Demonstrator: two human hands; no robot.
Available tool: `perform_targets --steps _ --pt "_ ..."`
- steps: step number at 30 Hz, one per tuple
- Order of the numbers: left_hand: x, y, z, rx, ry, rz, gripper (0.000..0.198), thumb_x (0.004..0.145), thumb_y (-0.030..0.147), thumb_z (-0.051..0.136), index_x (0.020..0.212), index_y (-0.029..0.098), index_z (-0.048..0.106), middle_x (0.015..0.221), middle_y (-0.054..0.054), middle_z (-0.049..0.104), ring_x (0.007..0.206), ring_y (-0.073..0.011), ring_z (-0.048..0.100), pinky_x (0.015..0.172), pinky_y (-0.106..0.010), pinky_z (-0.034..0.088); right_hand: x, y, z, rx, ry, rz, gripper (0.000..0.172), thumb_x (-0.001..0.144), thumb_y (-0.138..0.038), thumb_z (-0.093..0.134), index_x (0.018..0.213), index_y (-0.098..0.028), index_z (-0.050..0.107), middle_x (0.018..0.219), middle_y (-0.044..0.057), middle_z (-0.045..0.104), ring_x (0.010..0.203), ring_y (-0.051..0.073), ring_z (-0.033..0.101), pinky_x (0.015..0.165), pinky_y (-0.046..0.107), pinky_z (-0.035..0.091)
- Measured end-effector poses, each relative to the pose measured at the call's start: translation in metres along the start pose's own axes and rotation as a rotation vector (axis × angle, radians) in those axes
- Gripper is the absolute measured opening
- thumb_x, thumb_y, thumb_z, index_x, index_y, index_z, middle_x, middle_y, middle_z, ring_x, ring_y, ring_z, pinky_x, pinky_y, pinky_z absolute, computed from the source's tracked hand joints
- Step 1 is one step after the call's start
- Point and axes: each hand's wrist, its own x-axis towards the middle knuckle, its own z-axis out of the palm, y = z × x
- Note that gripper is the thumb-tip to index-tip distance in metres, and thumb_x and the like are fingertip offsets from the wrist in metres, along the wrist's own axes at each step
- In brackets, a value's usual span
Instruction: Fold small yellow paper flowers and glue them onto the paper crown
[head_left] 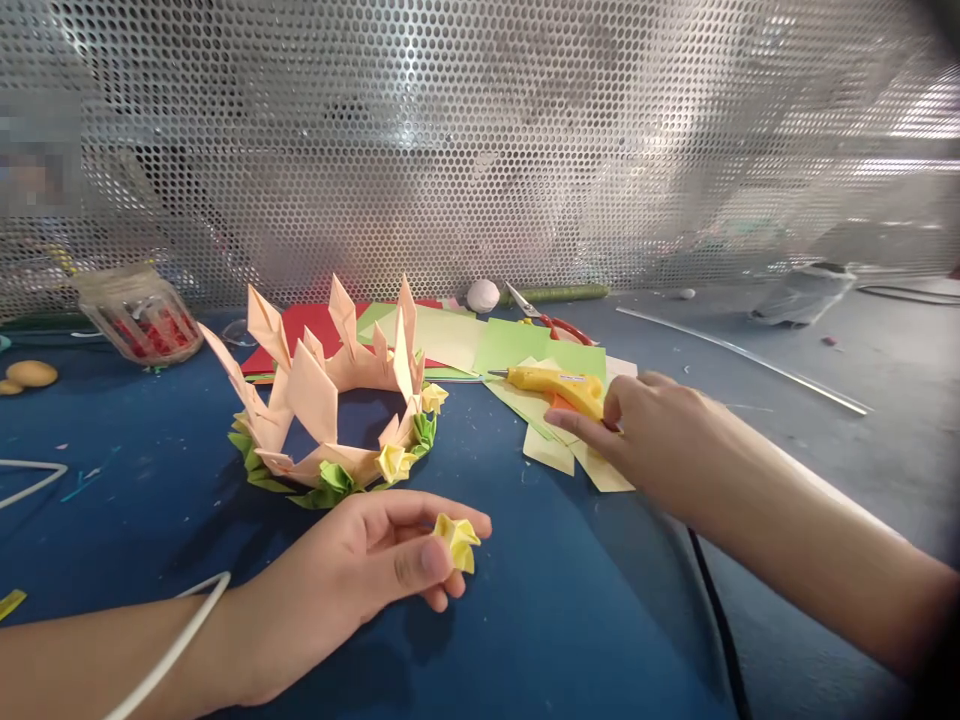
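My left hand pinches a small yellow folded paper flower between thumb and fingers, above the blue mat. Just behind it stands a peach paper crown with tall folded points. Green paper leaves and yellow paper flowers sit along the crown's lower rim. To the right, my right hand is closed round the handle of a yellow glue gun, whose nozzle points left over the paper sheets. The hand itself hides most of the handle.
Coloured paper sheets lie behind the glue gun, with red-handled scissors and a white ball near the mesh wall. A glass jar stands at left. A black cord runs below my right arm; a clear stick lies beyond.
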Motion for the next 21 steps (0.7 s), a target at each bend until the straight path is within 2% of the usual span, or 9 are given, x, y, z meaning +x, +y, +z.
perform_targets --steps 3,5,7,10,13,15,17,19,21 --pt "-0.001 -0.003 -0.002 0.031 -0.044 -0.021 0.033 0.072 0.041 0.087 0.101 0.026 0.079 0.076 0.006 0.065 0.07 -0.0067 0.058 0.069 -0.015 0.049 0.011 0.01 -0.001 -0.034 -0.25 0.23 0.049 0.081 -0.065 0.065 0.062 -0.02 0.058 0.058 0.005 0.06 0.047 0.021 0.056 0.04 0.031 0.039" --pt "-0.003 -0.008 -0.001 0.067 -0.06 0.006 0.033 0.076 0.035 0.084 0.108 0.03 0.077 0.077 0.006 0.065 0.068 -0.0071 0.06 0.065 -0.017 0.05 0.018 0.012 -0.003 -0.04 -0.373 0.338 0.043 0.085 -0.059 0.066 0.085 -0.015 0.066 0.079 0.007 0.069 0.064 0.021 0.065 0.052 0.033 0.051" --pt "-0.005 -0.013 0.0 0.155 -0.054 0.022 0.038 0.08 0.035 0.08 0.118 0.031 0.073 0.083 0.005 0.068 0.062 -0.0074 0.06 0.059 -0.018 0.049 0.023 0.013 -0.005 -0.032 -0.475 0.413 0.032 0.094 -0.045 0.063 0.107 -0.016 0.066 0.104 0.008 0.07 0.084 0.021 0.068 0.071 0.036 0.058" --pt "-0.008 -0.018 0.003 0.407 -0.018 0.015 0.037 0.087 0.034 0.07 0.123 0.029 0.07 0.096 0.0 0.07 0.056 -0.0069 0.058 0.053 -0.02 0.048 0.028 0.011 -0.008 0.017 -0.558 0.477 0.024 0.099 -0.032 0.059 0.12 -0.021 0.063 0.125 0.007 0.064 0.102 0.023 0.066 0.086 0.042 0.057" --pt "-0.013 -0.016 0.007 0.631 0.038 0.056 0.037 0.089 0.032 0.065 0.126 0.027 0.067 0.083 0.002 0.068 0.057 -0.0096 0.058 0.053 -0.02 0.048 0.028 0.005 -0.01 0.114 -0.549 0.509 0.027 0.098 -0.033 0.061 0.122 -0.02 0.063 0.126 0.008 0.063 0.104 0.024 0.066 0.086 0.043 0.057" --pt "-0.018 -0.013 0.01 0.755 0.044 0.193 0.034 0.089 0.029 0.062 0.123 0.027 0.066 0.088 0.001 0.068 0.061 -0.011 0.06 0.056 -0.021 0.049 0.026 -0.001 -0.012 0.204 -0.509 0.519 0.028 0.098 -0.033 0.061 0.122 -0.019 0.062 0.126 0.008 0.063 0.103 0.025 0.066 0.086 0.044 0.057" --pt "-0.027 -0.009 0.012 0.874 0.057 0.421 0.023 0.089 0.021 0.059 0.111 0.027 0.065 0.101 0.0 0.067 0.061 -0.0094 0.057 0.056 -0.02 0.048 0.022 -0.008 -0.014 0.305 -0.455 0.519 0.029 0.097 -0.032 0.062 0.123 -0.019 0.061 0.126 0.008 0.064 0.103 0.025 0.066 0.085 0.044 0.057" --pt "-0.038 -0.005 0.012 0.97 0.166 0.64 0.019 0.086 0.013 0.057 0.096 0.029 0.058 0.092 0.004 0.061 0.056 -0.0081 0.05 0.053 -0.019 0.044 0.017 -0.016 -0.017 0.41 -0.406 0.501 0.031 0.097 -0.032 0.062 0.125 -0.018 0.06 0.126 0.009 0.063 0.103 0.024 0.066 0.085 0.044 0.057" --pt "-0.05 0.0 0.008 1.023 0.357 0.775 0.023 0.085 0.008 0.055 0.086 0.03 0.048 0.073 0.008 0.045 0.054 -0.0099 0.043 0.054 -0.021 0.04 0.01 -0.023 -0.02 0.512 -0.367 0.469 0.031 0.097 -0.032 0.062 0.125 -0.018 0.06 0.125 0.009 0.064 0.102 0.024 0.067 0.084 0.044 0.057"
